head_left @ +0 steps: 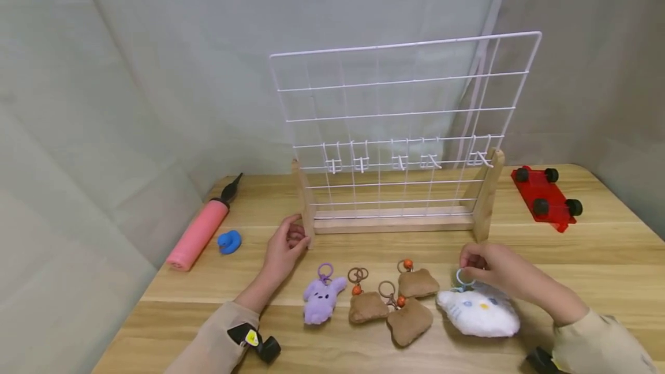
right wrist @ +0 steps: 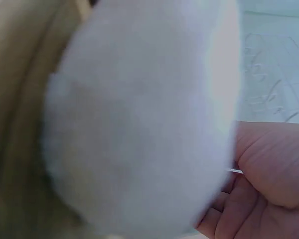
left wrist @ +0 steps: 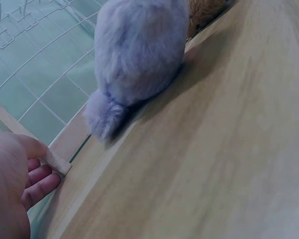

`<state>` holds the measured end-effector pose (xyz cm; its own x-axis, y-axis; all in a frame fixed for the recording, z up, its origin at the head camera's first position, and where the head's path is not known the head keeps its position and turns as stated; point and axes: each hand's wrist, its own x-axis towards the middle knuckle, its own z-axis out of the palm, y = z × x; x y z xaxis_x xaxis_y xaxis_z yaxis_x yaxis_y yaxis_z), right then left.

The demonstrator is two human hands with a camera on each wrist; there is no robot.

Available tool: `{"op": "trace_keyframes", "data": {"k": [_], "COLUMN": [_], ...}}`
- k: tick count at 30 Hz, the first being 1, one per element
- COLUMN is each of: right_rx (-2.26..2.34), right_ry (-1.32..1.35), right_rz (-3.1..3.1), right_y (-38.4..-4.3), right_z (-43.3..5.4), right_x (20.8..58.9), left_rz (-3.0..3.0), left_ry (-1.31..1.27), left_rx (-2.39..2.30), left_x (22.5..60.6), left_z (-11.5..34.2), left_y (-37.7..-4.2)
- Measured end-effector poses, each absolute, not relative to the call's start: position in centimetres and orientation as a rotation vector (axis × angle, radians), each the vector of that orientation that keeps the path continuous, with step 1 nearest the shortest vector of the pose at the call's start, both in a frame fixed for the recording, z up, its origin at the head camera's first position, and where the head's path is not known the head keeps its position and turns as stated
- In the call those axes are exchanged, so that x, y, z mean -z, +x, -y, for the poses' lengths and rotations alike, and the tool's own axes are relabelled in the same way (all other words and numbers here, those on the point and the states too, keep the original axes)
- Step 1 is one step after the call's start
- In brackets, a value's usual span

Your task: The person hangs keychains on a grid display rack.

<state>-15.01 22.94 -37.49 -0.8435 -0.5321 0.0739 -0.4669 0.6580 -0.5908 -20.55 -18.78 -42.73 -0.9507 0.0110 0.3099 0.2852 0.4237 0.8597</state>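
Observation:
My right hand (head_left: 499, 267) pinches the light-blue ring (head_left: 464, 277) of a white cat-face plush keychain (head_left: 483, 313). The plush hangs tilted just below the fingers and fills much of the right wrist view, where its white back (right wrist: 144, 119) is blurred. With thumb and fingers, my left hand (head_left: 284, 247) grips the left wooden foot (left wrist: 57, 162) of a white wire grid rack (head_left: 395, 189). Several white hooks (head_left: 400, 162) hang in a row across the grid. Nearest that hand lies a purple plush keychain (head_left: 321, 300).
Between the purple and white plushes lie three brown plush keychains (head_left: 369, 307) with orange beads. A pink balloon pump (head_left: 200, 234) and a small blue duck (head_left: 229, 242) are on the left. At the far right sits a red toy car chassis (head_left: 545, 195) with black wheels.

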Motion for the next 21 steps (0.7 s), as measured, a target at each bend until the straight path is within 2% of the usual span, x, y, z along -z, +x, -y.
{"op": "trace_keyframes", "data": {"k": [6, 21], "right_rx": [0.959, 0.906], "right_ry": [-0.894, -0.929], "right_rz": [-2.793, -2.939], "right_y": [-14.7, -14.3], "right_z": [-23.3, -23.9], "right_x": [36.3, 34.0], "left_rz": [2.438, 2.386], "left_ry": [-0.268, -0.311], "left_rx": [1.544, 1.497], "left_x": [41.2, 43.9], "left_z": [18.1, 19.2], "left_y": [-19.7, -21.2]}}
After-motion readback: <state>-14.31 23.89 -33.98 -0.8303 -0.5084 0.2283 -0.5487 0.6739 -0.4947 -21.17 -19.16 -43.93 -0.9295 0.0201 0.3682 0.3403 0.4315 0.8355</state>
